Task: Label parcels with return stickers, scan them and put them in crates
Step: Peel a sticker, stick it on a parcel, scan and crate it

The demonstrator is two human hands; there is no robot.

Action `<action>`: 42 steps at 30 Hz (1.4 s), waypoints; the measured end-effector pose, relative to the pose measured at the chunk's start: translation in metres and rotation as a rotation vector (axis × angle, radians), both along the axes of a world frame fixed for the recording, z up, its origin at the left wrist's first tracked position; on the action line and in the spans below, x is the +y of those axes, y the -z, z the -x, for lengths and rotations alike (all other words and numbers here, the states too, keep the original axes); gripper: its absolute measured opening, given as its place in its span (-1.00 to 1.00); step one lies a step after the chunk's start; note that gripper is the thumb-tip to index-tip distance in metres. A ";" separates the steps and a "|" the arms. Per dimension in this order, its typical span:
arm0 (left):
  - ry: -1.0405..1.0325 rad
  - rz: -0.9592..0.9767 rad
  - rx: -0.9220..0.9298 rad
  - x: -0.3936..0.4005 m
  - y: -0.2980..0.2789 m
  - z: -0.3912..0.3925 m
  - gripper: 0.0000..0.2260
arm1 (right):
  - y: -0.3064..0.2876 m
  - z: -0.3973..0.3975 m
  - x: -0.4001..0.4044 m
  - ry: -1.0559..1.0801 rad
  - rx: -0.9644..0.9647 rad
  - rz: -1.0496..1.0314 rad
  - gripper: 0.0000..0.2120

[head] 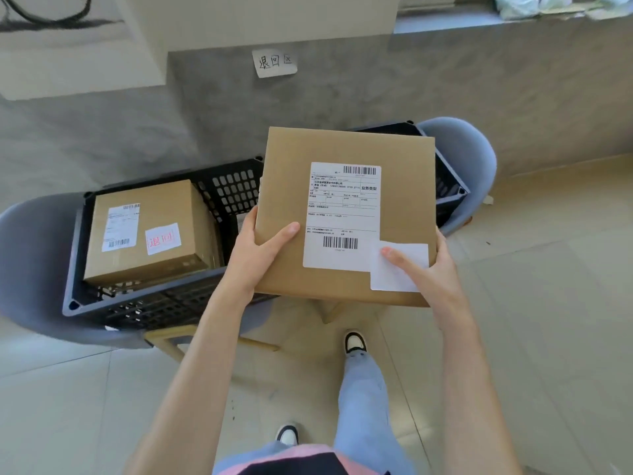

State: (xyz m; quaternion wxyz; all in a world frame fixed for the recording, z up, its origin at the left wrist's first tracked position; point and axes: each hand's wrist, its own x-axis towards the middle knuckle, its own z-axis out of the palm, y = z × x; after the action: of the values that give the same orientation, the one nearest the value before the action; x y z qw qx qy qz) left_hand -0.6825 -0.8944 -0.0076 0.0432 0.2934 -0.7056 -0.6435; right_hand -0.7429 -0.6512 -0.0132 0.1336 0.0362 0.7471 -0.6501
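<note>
At the centre of the frame a flat brown cardboard parcel (346,214) is held in the air between both hands, above and between two black perforated plastic crates. The left hand (255,248) clasps its left edge, thumb on top and fingers hidden beneath. The right hand (430,269) holds the lower right corner, its thumb pressing a blank-looking white rectangular sticker (399,265) that overlaps the corner of the large white shipping label (342,214). The step in hand looks like fixing the return sticker before the parcel goes into a crate. To do it well, I would keep the left hand steady as a brace, smooth the sticker outward from under the thumb so no corner lifts, and keep it off the lower barcode just beside it, which must stay readable for scanning. The shipping label carries two barcodes and small Chinese print; only "业务类型" at its right reads with any confidence. In the left crate (219,186), resting on a grey-blue chair (30,269) at the left of the frame, lies a smaller brown cardboard box (150,234) bearing its own label and a white sticker with red "退回". The right crate (448,180) is mostly hidden behind the parcel. A handwritten paper note (274,62) on the grey wall at upper centre reads "退回区".
</note>
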 end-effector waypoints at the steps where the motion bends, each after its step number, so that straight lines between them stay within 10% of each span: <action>1: -0.014 0.001 -0.002 0.000 0.003 0.015 -0.30 | 0.004 0.019 -0.001 -0.013 -0.004 -0.008 -0.23; 18: -0.195 -0.091 -0.160 0.021 0.058 0.242 -0.29 | 0.055 0.304 0.002 -0.288 -0.097 -0.169 -0.22; 42: -0.296 -0.175 -0.476 -0.041 0.240 0.318 -0.27 | 0.255 0.385 -0.072 -0.378 -0.280 -0.275 -0.08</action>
State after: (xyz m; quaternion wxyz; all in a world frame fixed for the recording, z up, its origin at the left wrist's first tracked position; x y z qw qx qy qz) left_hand -1.0001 -0.9357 -0.2477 -0.0554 0.5383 -0.5875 -0.6016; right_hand -1.1283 -0.7231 -0.2682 0.3486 0.0035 0.7962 -0.4945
